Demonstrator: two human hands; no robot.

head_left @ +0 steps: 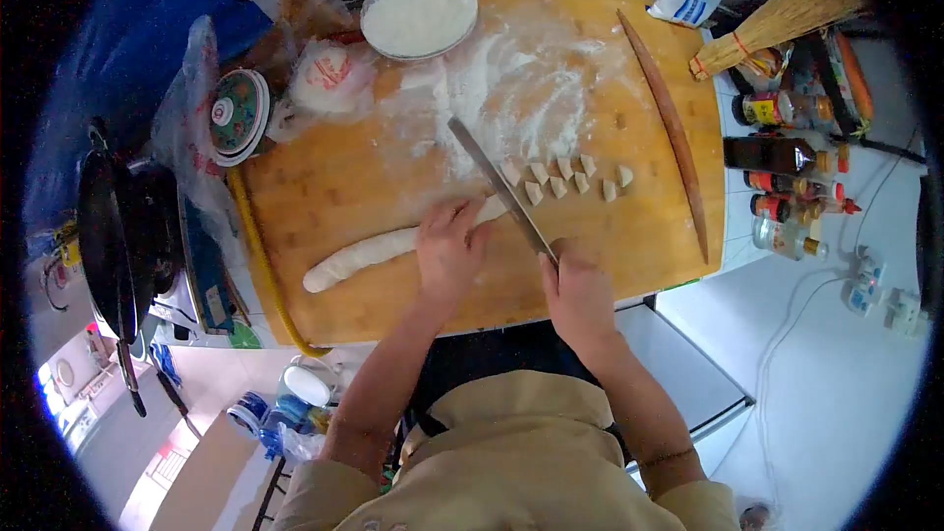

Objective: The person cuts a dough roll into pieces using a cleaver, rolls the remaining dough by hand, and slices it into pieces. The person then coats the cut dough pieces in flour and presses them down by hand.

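Note:
A long white rope of dough (362, 254) lies across the wooden board (324, 167). My left hand (450, 248) grips it near its right end, fingers curled over the top. My right hand (578, 295) is closed round the handle of a kitchen knife (500, 183), whose blade slants up and to the left across the dough's right end. Just right of the blade lie several small cut dough pieces (559, 187). Whether the edge has gone into the dough cannot be seen from above.
Loose flour (521, 88) covers the board's upper middle. A bowl of flour (419, 14) stands at the back, with a bagged white lump (332, 77) and a lidded tin (239, 113) to its left. A rolling pin (671, 128) lies right; bottles (772, 155) stand beyond the edge.

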